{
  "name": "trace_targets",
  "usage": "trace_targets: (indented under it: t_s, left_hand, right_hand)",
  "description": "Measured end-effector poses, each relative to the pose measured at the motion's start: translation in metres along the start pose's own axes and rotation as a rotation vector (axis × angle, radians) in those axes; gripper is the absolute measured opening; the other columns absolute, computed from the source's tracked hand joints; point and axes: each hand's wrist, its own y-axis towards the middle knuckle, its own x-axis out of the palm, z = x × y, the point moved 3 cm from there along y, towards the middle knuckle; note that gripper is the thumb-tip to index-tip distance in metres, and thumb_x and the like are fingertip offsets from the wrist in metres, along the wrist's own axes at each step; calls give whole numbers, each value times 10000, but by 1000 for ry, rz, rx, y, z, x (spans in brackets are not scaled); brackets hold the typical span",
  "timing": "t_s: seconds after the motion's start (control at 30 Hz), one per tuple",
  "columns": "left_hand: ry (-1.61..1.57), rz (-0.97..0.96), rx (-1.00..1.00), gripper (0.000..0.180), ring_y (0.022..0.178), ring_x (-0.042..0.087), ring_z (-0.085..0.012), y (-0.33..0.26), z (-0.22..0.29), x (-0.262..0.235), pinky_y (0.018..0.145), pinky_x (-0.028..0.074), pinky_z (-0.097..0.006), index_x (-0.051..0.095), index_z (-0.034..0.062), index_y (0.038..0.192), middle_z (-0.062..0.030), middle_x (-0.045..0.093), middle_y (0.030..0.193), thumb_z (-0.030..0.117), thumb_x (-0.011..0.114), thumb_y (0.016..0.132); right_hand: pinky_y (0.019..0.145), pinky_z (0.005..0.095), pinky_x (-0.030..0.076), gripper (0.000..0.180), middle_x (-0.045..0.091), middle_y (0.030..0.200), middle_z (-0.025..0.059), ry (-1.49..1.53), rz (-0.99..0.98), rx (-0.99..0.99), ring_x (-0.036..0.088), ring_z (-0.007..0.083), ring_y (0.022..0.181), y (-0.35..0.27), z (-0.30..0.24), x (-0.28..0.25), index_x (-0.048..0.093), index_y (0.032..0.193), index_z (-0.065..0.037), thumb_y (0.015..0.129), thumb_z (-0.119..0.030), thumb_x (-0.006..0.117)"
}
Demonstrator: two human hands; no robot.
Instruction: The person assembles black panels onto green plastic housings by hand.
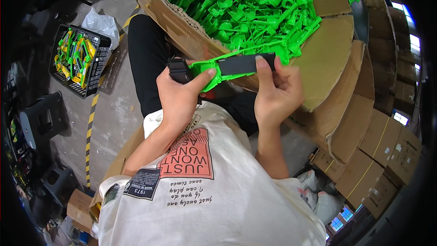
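In front of my chest my left hand (177, 93) is closed on the left end of a long green plastic frame (210, 68), its thumb pressing on top. A dark ribbed block (179, 70) sits at that same end, beside my fingers. My right hand (278, 93) grips a flat black strip (239, 65), which lies lengthwise along the green frame. The right thumb rests on the strip near its right end. I cannot tell whether the strip is seated in the frame or just lies over it.
Just beyond my hands stands a large cardboard box (334, 59) filled with loose green plastic parts (246, 9). At the left, a black basket (86, 84) holds green and yellow pieces. A grey stool (43, 118) is near it. Cartons (378, 155) are stacked at the right.
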Motion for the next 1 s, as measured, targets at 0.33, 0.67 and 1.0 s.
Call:
trace_targets:
  t_s: [0.33,0.67,1.0]
  left_hand:
    - [-2,-4,-1,243,549,589,-83,-3,7,-5,453,457,-204,591,-30,883,-66,645,718,57,765,738]
    - [52,-21,73,258,552,558,-58,9,15,-12,459,449,-200,575,7,868,-17,614,703,71,780,726]
    - [264,-20,350,276,587,479,-72,8,11,-13,551,435,-283,591,-17,823,-54,547,628,132,779,687]
  right_hand:
    - [422,228,324,149,634,676,68,-423,-176,-200,432,62,466,10,-14,-10,620,794,16,779,-51,753]
    - [569,355,431,318,514,656,80,-675,-751,46,549,193,636,85,-25,-2,591,811,-28,689,-231,803]
    - [362,233,355,155,558,547,32,-312,-967,425,499,78,417,81,-12,-12,634,676,58,738,-51,725]
